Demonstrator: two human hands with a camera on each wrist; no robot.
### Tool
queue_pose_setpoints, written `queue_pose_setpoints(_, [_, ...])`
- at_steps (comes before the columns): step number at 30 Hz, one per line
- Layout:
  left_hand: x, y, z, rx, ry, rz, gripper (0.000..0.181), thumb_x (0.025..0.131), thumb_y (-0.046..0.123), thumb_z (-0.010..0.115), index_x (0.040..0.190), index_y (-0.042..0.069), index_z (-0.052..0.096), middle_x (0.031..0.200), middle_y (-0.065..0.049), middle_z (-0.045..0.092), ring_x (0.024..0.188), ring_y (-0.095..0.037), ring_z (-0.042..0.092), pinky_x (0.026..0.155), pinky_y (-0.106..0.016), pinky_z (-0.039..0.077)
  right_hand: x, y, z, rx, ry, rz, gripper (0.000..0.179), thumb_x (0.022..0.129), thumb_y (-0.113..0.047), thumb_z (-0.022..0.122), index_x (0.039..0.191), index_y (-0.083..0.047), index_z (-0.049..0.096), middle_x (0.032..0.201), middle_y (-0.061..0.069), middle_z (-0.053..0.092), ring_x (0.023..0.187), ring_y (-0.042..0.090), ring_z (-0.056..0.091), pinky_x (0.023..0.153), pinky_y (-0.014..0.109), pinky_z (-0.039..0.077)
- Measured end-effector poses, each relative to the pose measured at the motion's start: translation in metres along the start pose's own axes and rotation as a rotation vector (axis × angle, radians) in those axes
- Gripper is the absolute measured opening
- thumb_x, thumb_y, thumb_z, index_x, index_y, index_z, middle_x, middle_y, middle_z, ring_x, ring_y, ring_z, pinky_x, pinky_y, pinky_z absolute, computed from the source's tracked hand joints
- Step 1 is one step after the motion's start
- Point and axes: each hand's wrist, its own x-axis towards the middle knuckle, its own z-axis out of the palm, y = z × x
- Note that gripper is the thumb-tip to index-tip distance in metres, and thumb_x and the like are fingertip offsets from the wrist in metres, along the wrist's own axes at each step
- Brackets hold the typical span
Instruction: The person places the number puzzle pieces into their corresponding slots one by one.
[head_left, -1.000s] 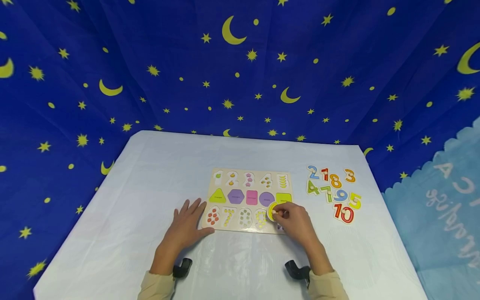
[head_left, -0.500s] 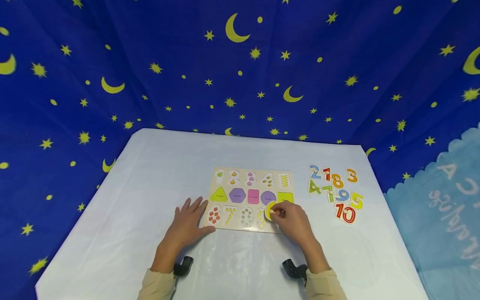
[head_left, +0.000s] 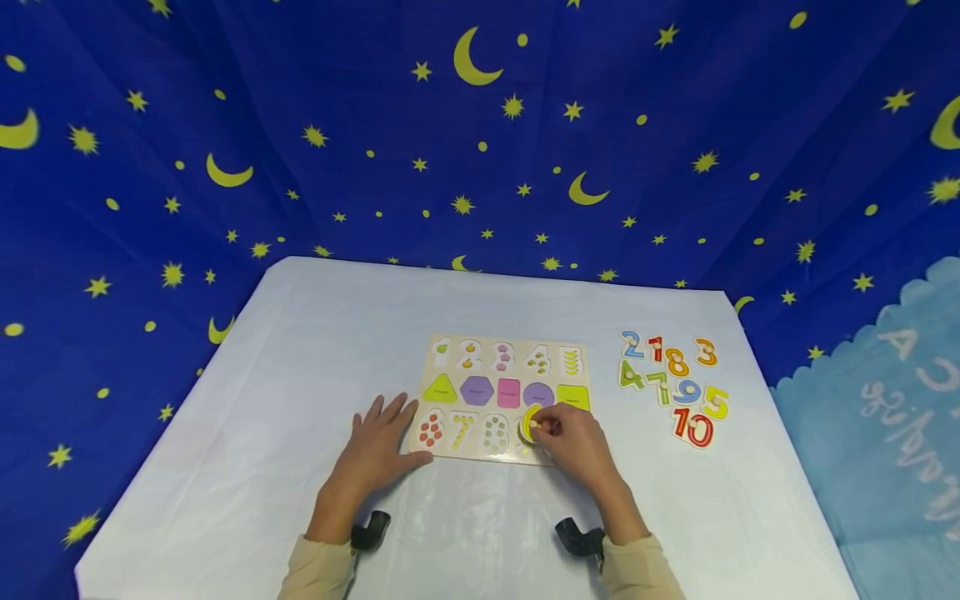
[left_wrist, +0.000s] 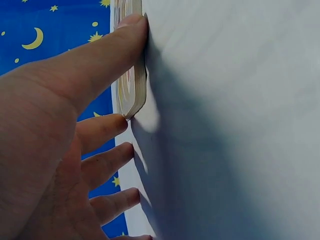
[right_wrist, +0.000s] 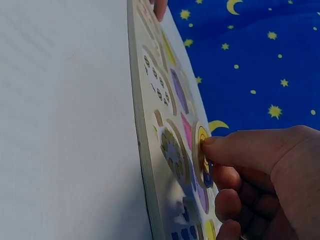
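Observation:
A wooden number puzzle board [head_left: 456, 457] lies flat on the table, with fruit-printed number recesses and a middle row of coloured shapes. My left hand [head_left: 375, 454] is spread at its left side. In the left wrist view the thumb [left_wrist: 107, 52] rests on the board's edge and the fingertips reach down by its corner. My right hand [head_left: 581, 446] pinches a yellow number piece [head_left: 529, 423] by its knob. That piece is tilted up over the 9 recess in the bottom row, seen nearly edge-on in the right wrist view. My right hand hides the board's lower right corner.
Several knobbed number pieces lie right of the board, among them a blue 2 [head_left: 632, 344], an orange 3 [head_left: 705, 352] and a red 10 [head_left: 693, 428]. A blue curtain [head_left: 360, 108] with moons and stars stands behind the white table [head_left: 315, 333].
My right hand has moved slightly left with the yellow number piece, from right of the 9 recess to over it. The left hand stays at the board's side.

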Motion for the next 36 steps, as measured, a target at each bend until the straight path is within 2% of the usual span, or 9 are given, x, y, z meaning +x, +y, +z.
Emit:
queue_pose_setpoints(11, [0.0,0.001,-0.001,0.002,-0.005,-0.007,0.091,0.076,0.052,0.076,0.147,0.008,0.04,0.152,-0.016,0.032,0.14,-0.045,0.015,0.103,-0.07,0.013,0.003,-0.007,0.01,-0.01,0.002,-0.04,0.014,0.078,-0.022,0.078,0.089,-0.015,0.072,0.072,-0.01,0.056,0.066,0.01,0.051,0.06,0.029,0.043])
queue_pose_setpoints(22, [0.001,0.002,-0.002,-0.008,-0.002,-0.003,0.091,0.076,0.052,0.076,0.146,0.007,0.04,0.152,-0.016,0.032,0.14,-0.046,0.015,0.103,-0.071,0.012,0.008,-0.013,0.019,-0.025,-0.009,-0.04,0.015,0.077,-0.025,0.079,0.088,-0.017,0.072,0.073,-0.012,0.056,0.067,0.009,0.051,0.06,0.028,0.043])
queue_pose_setpoints(30, [0.001,0.001,-0.002,-0.002,-0.003,-0.001,0.09,0.077,0.052,0.075,0.147,0.007,0.04,0.152,-0.016,0.031,0.14,-0.046,0.014,0.103,-0.071,0.011,0.007,-0.022,0.023,0.003,-0.021,-0.083,0.013,0.077,-0.022,0.078,0.087,-0.016,0.072,0.072,-0.012,0.056,0.067,0.008,0.051,0.062,0.029,0.044])
queue_pose_setpoints(36, [0.003,0.002,-0.002,-0.01,-0.02,-0.003,0.089,0.077,0.051,0.075,0.146,0.006,0.041,0.152,-0.017,0.032,0.14,-0.047,0.015,0.102,-0.073,0.012,0.01,-0.024,0.025,-0.028,-0.008,-0.118,0.012,0.077,-0.022,0.078,0.086,-0.017,0.072,0.071,-0.014,0.054,0.066,0.007,0.05,0.061,0.027,0.042])
